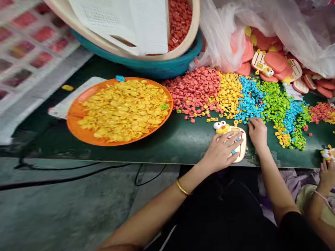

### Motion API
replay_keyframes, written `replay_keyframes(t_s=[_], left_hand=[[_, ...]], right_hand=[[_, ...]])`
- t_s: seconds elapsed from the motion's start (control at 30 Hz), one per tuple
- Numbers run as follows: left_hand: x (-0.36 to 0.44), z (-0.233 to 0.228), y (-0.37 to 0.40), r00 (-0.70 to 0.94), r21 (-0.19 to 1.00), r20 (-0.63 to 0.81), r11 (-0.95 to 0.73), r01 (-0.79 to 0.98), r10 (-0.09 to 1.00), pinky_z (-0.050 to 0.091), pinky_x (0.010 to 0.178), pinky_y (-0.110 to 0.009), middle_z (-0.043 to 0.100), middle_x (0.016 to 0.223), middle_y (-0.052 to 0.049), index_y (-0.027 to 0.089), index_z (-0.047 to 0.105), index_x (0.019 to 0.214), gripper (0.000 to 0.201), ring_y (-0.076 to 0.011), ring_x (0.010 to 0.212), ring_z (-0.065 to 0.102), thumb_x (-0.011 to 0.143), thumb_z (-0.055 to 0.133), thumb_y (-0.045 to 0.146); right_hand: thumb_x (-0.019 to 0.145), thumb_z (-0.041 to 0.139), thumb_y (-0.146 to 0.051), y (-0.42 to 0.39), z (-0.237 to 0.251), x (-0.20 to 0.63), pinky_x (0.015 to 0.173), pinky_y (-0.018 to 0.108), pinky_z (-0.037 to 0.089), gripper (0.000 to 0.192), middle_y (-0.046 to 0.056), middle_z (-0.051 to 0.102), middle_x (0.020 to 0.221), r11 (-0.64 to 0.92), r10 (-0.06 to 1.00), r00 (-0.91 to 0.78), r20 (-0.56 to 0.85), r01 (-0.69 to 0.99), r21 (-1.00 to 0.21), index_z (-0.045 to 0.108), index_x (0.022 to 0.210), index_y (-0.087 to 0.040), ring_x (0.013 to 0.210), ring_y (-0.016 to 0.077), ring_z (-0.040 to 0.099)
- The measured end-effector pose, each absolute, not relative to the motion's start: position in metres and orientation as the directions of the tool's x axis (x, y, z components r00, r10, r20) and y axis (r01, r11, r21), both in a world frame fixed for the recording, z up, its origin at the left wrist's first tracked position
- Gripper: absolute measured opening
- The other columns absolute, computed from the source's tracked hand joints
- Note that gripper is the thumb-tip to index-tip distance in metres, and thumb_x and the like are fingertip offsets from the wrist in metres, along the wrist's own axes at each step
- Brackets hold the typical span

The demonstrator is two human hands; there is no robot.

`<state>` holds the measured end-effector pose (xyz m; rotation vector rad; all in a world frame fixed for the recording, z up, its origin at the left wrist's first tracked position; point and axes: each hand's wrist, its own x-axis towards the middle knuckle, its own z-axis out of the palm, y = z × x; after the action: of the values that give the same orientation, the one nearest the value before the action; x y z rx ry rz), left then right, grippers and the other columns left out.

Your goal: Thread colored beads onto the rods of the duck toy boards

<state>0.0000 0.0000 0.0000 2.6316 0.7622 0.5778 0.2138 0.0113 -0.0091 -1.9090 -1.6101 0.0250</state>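
A cream toy shell with a yellow-beaked duck head and bulging eyes (237, 134) lies on the green table near its front edge. My left hand (221, 151) rests over it, fingers stretched out and apart, covering much of its face. Two small blue pieces (233, 152) show in the shell's slots between my fingers. To the right, my right hand (258, 134) has its fingers bent together at the near edge of a heap of small blue pieces (250, 97). Its fingertips point down, and whatever they pinch is hidden.
Heaps of red pieces (196, 90), yellow pieces (229, 92) and green pieces (276, 101) flank the blue ones. An orange tray (74, 122) holds flat yellow pieces. Behind stand stacked basins (167, 66). Coral toy parts (278, 61) lie under plastic. Another person's hand (327, 174) is at right.
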Motion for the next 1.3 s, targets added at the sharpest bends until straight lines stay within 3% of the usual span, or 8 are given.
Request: replay_keyframes(t_s=[0.2, 0.47, 0.6, 0.7, 0.8, 0.93, 1.1, 1.3], left_hand=[[0.002, -0.003, -0.004, 0.675, 0.521, 0.301, -0.709, 0.475, 0.674, 0.038, 0.104, -0.044, 0.064, 0.132, -0.008, 0.021, 0.063, 0.128, 0.041, -0.0280, 0.123, 0.054, 0.092, 0.057, 0.040], [0.005, -0.001, -0.002, 0.618, 0.531, 0.258, -0.643, 0.551, 0.742, 0.043, 0.093, -0.044, 0.065, 0.116, -0.013, 0.016, 0.062, 0.109, 0.038, -0.0304, 0.109, 0.056, 0.085, 0.065, 0.045], [0.006, -0.001, -0.002, 0.606, 0.519, 0.238, -0.627, 0.582, 0.759, 0.043, 0.093, -0.044, 0.064, 0.115, -0.014, 0.016, 0.064, 0.103, 0.039, -0.0308, 0.108, 0.056, 0.083, 0.067, 0.049], [0.005, 0.002, -0.001, 0.639, 0.486, 0.226, -0.654, 0.580, 0.735, 0.042, 0.094, -0.044, 0.060, 0.133, -0.013, 0.018, 0.060, 0.127, 0.051, -0.0314, 0.117, 0.053, 0.086, 0.065, 0.048], [0.005, 0.008, 0.002, 0.730, 0.406, 0.221, -0.741, 0.535, 0.647, 0.040, 0.098, -0.044, 0.047, 0.153, -0.005, 0.029, 0.048, 0.145, 0.055, -0.0308, 0.129, 0.048, 0.093, 0.058, 0.042], [0.006, 0.013, 0.004, 0.800, 0.358, 0.201, -0.802, 0.478, 0.566, 0.036, 0.104, -0.044, 0.048, 0.154, -0.001, 0.031, 0.049, 0.145, 0.047, -0.0265, 0.138, 0.043, 0.099, 0.047, 0.038], [0.011, 0.014, 0.000, 0.771, 0.363, 0.170, -0.767, 0.530, 0.613, 0.036, 0.105, -0.045, 0.054, 0.148, -0.006, 0.024, 0.052, 0.143, 0.048, -0.0269, 0.134, 0.047, 0.098, 0.049, 0.040], [0.018, 0.016, 0.008, 0.812, 0.360, 0.182, -0.806, 0.469, 0.554, 0.036, 0.107, -0.047, 0.044, 0.156, -0.009, 0.015, 0.056, 0.135, 0.047, -0.0281, 0.138, 0.043, 0.093, 0.053, 0.036]], right_hand=[[0.096, 0.054, -0.030, -0.019, 0.005, 0.196, 0.082, 0.034, 0.053, 0.021, 0.008, 0.070, 0.096, 0.083, 0.914, 0.161, 0.371, 0.824, -0.561, 0.073, 0.102, -0.022, 0.089, 0.0205, 0.064], [0.097, 0.048, -0.016, -0.025, 0.001, 0.184, 0.082, 0.033, 0.051, 0.030, 0.008, 0.063, 0.098, 0.127, 0.955, 0.015, 0.296, 0.881, -0.456, 0.073, 0.112, -0.026, 0.094, 0.0221, 0.055], [0.096, 0.047, -0.016, -0.028, 0.005, 0.184, 0.082, 0.032, 0.051, 0.031, 0.008, 0.062, 0.097, 0.142, 0.961, 0.008, 0.276, 0.842, -0.520, 0.075, 0.108, -0.023, 0.095, 0.0218, 0.057], [0.097, 0.048, -0.020, -0.024, 0.010, 0.193, 0.083, 0.031, 0.052, 0.029, 0.006, 0.065, 0.098, 0.172, 0.966, 0.000, 0.257, 0.740, -0.650, 0.075, 0.106, -0.025, 0.093, 0.0192, 0.061], [0.094, 0.056, -0.026, -0.007, 0.008, 0.213, 0.085, 0.034, 0.052, 0.022, 0.007, 0.067, 0.101, 0.079, 0.931, 0.188, 0.313, 0.734, -0.675, 0.076, 0.104, -0.024, 0.094, 0.0203, 0.064], [0.088, 0.062, -0.028, 0.009, 0.003, 0.230, 0.086, 0.037, 0.052, 0.016, 0.007, 0.070, 0.091, 0.010, 0.942, 0.227, 0.247, 0.716, -0.698, 0.078, 0.088, -0.023, 0.088, 0.0214, 0.065], [0.088, 0.061, -0.034, -0.008, 0.007, 0.214, 0.080, 0.034, 0.053, 0.018, 0.005, 0.071, 0.091, -0.010, 0.959, 0.254, 0.128, 0.481, -0.877, 0.076, 0.091, -0.023, 0.088, 0.0200, 0.065], [0.091, 0.055, -0.035, -0.009, 0.002, 0.198, 0.077, 0.032, 0.049, 0.019, 0.004, 0.065, 0.088, -0.006, 0.936, 0.306, 0.171, 0.501, -0.865, 0.069, 0.087, -0.021, 0.085, 0.0182, 0.061]])
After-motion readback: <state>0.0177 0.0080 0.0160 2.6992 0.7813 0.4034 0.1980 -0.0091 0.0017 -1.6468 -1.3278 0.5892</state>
